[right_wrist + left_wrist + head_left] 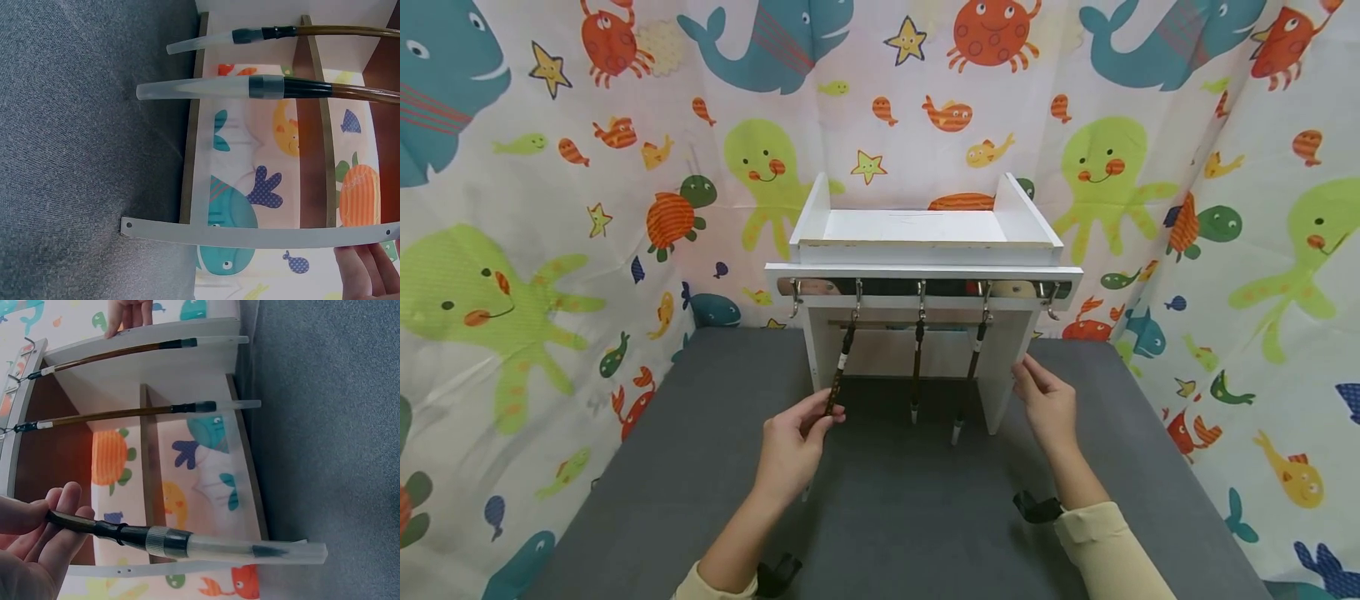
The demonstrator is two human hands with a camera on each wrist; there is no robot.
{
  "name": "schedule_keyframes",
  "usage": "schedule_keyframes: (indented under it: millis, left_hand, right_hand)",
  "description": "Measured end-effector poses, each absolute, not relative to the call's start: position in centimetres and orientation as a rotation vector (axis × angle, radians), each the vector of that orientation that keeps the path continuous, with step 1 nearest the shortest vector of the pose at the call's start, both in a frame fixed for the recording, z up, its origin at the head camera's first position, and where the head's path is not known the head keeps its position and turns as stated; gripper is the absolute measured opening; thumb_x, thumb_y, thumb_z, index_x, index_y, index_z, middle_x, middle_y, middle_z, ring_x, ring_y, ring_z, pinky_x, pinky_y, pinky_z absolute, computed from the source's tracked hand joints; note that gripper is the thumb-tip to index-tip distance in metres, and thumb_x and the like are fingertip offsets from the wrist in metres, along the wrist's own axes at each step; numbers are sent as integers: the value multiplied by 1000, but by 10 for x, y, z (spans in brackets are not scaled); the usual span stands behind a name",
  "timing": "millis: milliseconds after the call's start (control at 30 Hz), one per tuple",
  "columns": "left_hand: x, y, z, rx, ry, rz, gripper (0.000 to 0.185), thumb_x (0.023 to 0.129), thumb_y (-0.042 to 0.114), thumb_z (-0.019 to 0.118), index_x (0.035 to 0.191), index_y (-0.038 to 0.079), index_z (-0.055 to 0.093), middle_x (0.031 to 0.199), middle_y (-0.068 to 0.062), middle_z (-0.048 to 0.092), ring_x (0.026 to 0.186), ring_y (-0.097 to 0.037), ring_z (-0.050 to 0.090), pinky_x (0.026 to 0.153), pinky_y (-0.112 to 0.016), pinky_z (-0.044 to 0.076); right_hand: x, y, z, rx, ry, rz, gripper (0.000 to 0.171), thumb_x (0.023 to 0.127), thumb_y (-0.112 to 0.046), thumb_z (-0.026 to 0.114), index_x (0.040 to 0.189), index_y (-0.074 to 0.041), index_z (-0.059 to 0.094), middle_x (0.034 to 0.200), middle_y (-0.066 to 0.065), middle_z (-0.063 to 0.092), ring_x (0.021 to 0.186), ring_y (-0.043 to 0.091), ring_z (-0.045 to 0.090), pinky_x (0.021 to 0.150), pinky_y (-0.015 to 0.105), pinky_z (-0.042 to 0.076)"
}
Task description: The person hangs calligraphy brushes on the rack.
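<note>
A white rack (925, 227) with a row of metal hooks (921, 289) stands at the back of the grey table. Three dark brushes with clear caps hang from the hooks. My left hand (822, 417) pinches the lower handle of the left brush (838, 371), which in the left wrist view lies across my fingers (59, 519) with its clear cap (250, 550) sticking out. The middle brush (916, 358) and the right brush (972, 367) hang free. My right hand (1028, 377) rests its straight fingers against the rack's right side panel (1009, 350), fingertips (369, 269) at the panel edge.
The grey tabletop (887, 508) stretches in front of the rack. A curtain printed with sea animals (535, 250) closes in the back and both sides. The two free brushes (269, 87) hang near the rack's open front.
</note>
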State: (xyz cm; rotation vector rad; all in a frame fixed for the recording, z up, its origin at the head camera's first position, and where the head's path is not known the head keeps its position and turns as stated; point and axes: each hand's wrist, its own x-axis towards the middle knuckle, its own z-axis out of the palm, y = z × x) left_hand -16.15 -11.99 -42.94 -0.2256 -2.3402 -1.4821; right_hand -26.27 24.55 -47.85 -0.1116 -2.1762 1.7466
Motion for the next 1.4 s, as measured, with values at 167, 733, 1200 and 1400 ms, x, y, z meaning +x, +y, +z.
schedule_keyframes:
  millis: [167,733,1200,1400]
  left_hand:
    - [-165,-119,-430,-233,-2352,-1473,36,94,-2,68,128,8,69,101,-2,78,91,-13,75,79,-28,59]
    - [-187,-113,-451,-255,-2340,-1510,35,93,-3,69,126,6,69,102,-5,78,94,-19,76,84,-38,60]
    - [-213,-99,-464,-270,-2351,-1447,34,95,1,68,129,4,68,115,-11,75,106,-24,73,85,-41,59]
    - [-214,-110,-466,-303,-2323,-1402,35,95,5,70,129,8,69,121,-11,73,109,-29,71,88,-43,58]
  right_hand:
    - [-256,242,-468,-122,-2157,1784,45,99,-37,65,139,-17,63,138,10,62,111,9,68,90,30,54]
    - [-239,236,-447,-116,-2184,1750,46,100,-33,64,140,-10,61,139,14,62,118,22,66,85,17,53]
    - [-260,249,-480,-111,-2133,1771,51,95,-45,67,139,-19,63,140,7,63,117,12,67,84,17,54]
    - [-259,250,-481,-61,-2114,1841,46,97,-32,69,140,-17,62,141,10,61,117,8,66,86,21,55]
